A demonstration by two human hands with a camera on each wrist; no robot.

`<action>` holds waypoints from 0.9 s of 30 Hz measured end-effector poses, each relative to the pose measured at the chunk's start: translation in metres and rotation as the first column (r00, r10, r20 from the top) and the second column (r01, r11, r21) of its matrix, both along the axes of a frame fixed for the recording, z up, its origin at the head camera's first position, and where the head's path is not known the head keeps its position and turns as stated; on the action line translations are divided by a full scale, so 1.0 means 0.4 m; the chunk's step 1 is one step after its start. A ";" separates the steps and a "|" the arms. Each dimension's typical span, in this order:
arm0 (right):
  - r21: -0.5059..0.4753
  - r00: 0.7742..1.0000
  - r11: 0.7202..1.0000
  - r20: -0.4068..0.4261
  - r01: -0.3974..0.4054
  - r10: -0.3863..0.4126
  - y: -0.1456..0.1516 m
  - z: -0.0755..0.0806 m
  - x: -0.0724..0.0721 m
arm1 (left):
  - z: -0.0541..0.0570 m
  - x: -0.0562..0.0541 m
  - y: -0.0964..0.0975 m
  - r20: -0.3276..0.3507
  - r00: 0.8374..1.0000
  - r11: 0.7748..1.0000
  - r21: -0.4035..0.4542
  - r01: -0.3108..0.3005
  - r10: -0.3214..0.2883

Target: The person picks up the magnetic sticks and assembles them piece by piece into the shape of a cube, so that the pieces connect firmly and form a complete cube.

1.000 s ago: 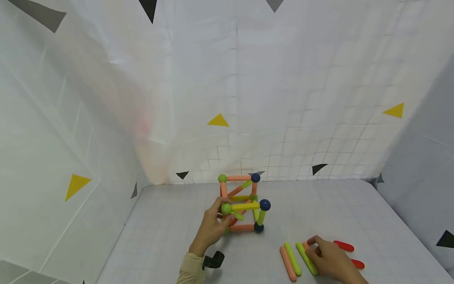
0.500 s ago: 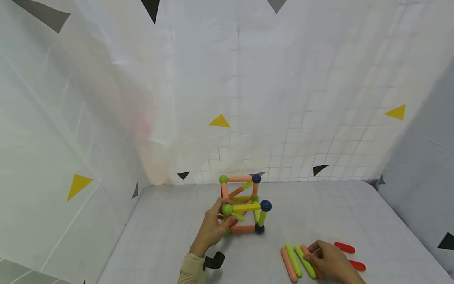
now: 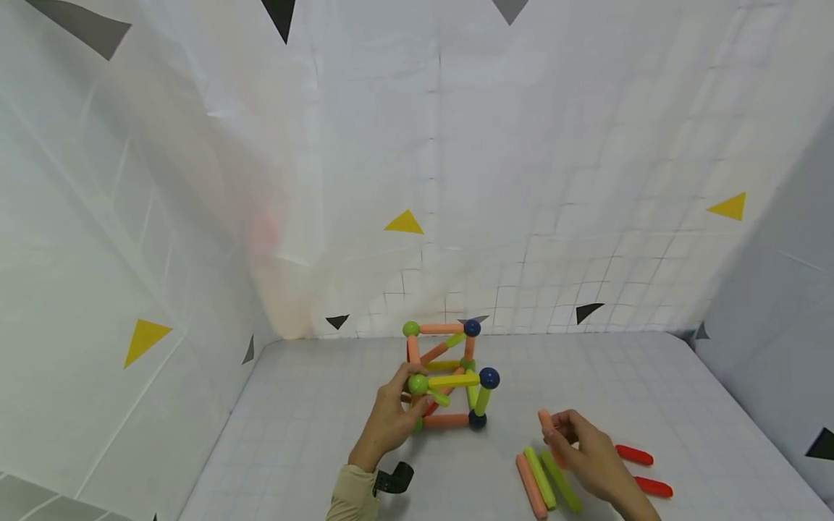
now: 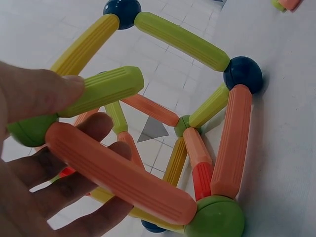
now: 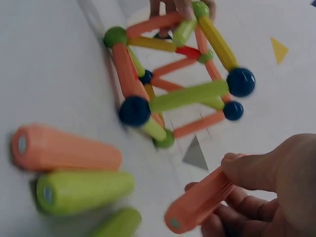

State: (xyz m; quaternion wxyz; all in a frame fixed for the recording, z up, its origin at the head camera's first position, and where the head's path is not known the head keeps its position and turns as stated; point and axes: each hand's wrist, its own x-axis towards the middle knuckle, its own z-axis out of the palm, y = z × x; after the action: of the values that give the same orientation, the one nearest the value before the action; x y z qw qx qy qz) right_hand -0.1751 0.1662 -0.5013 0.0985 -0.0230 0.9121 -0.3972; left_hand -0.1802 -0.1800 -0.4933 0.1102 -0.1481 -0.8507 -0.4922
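A cube-like frame of magnetic rods and balls stands mid-table, orange, yellow, lime and red, with dark blue and green balls. My left hand grips it at the near upper-left green ball. In the left wrist view, the thumb lies on a short lime rod sticking out from that ball, with the fingers behind an orange rod. To the right, my right hand pinches a loose orange rod between thumb and fingers, raised off the table. The rod's near end shows a small metal disc.
Left of the right hand lie a loose orange rod and two lime rods, one being this lime rod. Two red rods, including this red rod, lie beyond the right hand. White walls with printed triangles enclose the table.
My right hand has picked up the orange rod from beside the lime rods and lifted it up and slightly left. The left hand and the frame stay in place.
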 end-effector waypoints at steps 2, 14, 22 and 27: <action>0.000 1.000 1.000 -0.030 -0.008 0.008 -0.035 0.008 0.000 | 0.000 -0.001 0.000 -0.003 1.000 1.000 0.000 0.001 -0.001; 0.074 0.968 0.995 -0.241 -0.060 0.076 -0.224 -0.018 0.007 | -0.007 -0.004 -0.003 -0.013 1.000 1.000 0.007 0.006 -0.006; 0.137 0.894 0.988 -0.432 -0.068 0.121 -0.295 -0.029 -0.005 | -0.007 0.001 -0.003 0.001 1.000 1.000 0.006 0.009 -0.009; 0.112 0.873 0.992 -0.476 -0.056 0.103 -0.322 -0.036 -0.014 | -0.004 -0.001 -0.003 -0.013 1.000 1.000 0.002 0.007 -0.007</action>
State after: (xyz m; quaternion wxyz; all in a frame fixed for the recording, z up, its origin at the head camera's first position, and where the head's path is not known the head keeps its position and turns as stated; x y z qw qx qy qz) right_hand -0.1809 0.0373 -0.5157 -0.1139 -0.1536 0.9240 -0.3311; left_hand -0.1807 -0.1813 -0.4950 0.1142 -0.1543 -0.8490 -0.4923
